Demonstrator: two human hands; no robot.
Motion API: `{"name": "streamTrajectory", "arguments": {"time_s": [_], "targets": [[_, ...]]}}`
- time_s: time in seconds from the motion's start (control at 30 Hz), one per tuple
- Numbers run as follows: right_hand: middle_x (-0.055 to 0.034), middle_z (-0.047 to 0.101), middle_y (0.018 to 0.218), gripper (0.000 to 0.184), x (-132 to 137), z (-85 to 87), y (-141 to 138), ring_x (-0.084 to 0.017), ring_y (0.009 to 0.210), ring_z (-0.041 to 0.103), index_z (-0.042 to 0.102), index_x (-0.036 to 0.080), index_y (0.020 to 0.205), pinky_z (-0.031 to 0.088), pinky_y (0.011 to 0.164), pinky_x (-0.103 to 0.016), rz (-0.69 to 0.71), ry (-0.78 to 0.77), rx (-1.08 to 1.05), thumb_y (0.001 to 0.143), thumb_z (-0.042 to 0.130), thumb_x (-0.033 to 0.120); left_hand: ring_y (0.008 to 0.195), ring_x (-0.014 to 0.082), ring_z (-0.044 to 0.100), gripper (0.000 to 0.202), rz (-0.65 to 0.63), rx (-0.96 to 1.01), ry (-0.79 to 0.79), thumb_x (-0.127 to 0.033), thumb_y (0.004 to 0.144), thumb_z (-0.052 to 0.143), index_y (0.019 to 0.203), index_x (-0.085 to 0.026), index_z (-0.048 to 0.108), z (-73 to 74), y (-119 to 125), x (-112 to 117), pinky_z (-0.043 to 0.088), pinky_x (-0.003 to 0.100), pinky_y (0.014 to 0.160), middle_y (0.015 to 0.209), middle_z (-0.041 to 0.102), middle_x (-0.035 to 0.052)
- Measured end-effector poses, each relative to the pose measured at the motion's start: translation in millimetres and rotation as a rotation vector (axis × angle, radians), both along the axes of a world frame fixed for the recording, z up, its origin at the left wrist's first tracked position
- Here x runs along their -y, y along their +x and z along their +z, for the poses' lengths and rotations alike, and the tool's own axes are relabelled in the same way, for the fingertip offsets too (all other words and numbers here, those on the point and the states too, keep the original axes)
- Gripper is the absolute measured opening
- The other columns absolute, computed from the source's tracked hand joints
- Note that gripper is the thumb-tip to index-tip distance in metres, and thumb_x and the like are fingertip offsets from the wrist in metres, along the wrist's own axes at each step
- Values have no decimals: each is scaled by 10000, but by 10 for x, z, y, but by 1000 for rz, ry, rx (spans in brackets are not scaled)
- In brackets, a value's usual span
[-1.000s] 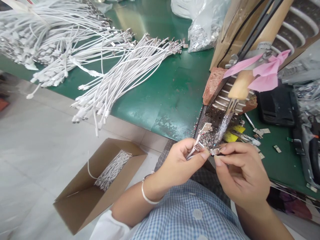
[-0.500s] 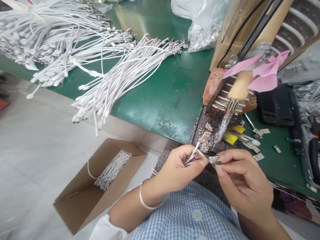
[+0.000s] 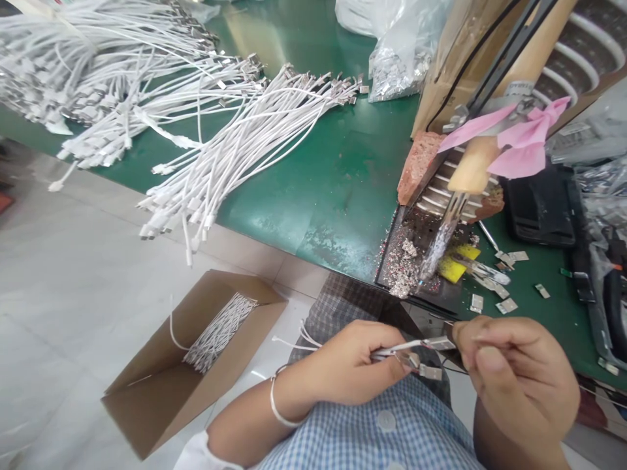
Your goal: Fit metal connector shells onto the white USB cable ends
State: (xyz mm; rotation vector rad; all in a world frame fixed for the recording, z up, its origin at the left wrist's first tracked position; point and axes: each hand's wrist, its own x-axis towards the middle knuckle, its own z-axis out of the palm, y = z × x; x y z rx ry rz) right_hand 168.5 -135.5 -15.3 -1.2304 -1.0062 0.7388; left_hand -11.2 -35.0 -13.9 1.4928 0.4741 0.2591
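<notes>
My left hand (image 3: 357,362) is closed around a few thin white USB cables (image 3: 304,334). Their metal plugs stick out past the thumb, one plug (image 3: 439,343) pointing right and another plug (image 3: 431,372) lower down. My right hand (image 3: 526,372) pinches a small metal connector piece (image 3: 448,328) at its fingertips, just right of the upper plug. Most of that piece is covered by the fingers. Both hands are in front of the table edge, below the soldering iron (image 3: 443,238), which has a wooden handle and a pink ribbon.
Bundles of white cables (image 3: 245,143) lie on the green table (image 3: 337,189). An open cardboard box (image 3: 147,405) on the floor holds more. Solder crumbs (image 3: 404,281), a yellow sponge (image 3: 455,264), loose metal connectors (image 3: 507,305) and a black device (image 3: 539,209) are at the right.
Both hands have come down from the solder tray towards my body. The right hand has shifted right and turned. The plugs in my left hand now point right, and another loose connector lies near the sponge.
</notes>
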Motion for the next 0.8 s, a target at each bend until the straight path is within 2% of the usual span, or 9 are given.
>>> {"name": "streamTrajectory", "arguments": {"time_s": [0.1,0.2,0.27,0.37,0.53,0.7,0.8], "targets": [[5,632,703,232,-6,12,-12,-127,504,545,702,263,1055,434,420,-246,40,-46,156,877,666,118,581,106,451,378,-40,17,102,-381,996,479,686,-174,544,-16,0,-4,373,224,565,629,509,-17],[19,616,654,188,-46,72,-51,-115,477,527,696,265,925,414,412,-229,69,-59,196,891,629,94,584,110,472,371,-60,28,136,-375,1017,431,748,-171,583,10,-16,-18,390,224,584,633,510,-18],[22,595,627,124,-72,110,-80,-114,484,533,662,239,857,413,412,-216,49,-107,175,908,619,135,582,109,479,335,-42,0,112,-339,1027,398,829,-171,610,42,-29,-26,405,219,587,634,523,-21],[10,605,657,124,-90,129,-108,-125,546,579,617,220,800,463,454,-210,17,-166,156,918,625,184,571,104,483,263,-10,-60,38,-298,1018,394,893,-178,592,79,-40,-27,406,204,563,639,539,-27],[39,641,639,87,-98,101,-92,-105,485,597,636,241,928,497,437,-170,50,-187,202,913,632,155,528,90,476,234,35,-32,-59,-320,997,454,881,-175,597,71,-43,0,384,186,518,599,526,-38],[51,574,628,91,-129,116,-32,-88,479,523,604,232,844,442,435,-178,57,-176,378,900,644,172,548,92,495,186,170,3,64,-257,953,524,858,-152,645,60,-34,7,385,182,512,648,611,0],[63,474,597,111,-143,118,-11,-82,480,448,599,222,806,369,421,-190,170,-136,490,892,668,208,527,83,482,149,209,19,148,-227,933,561,848,-148,655,70,-23,-2,378,180,504,645,622,-1]]}}
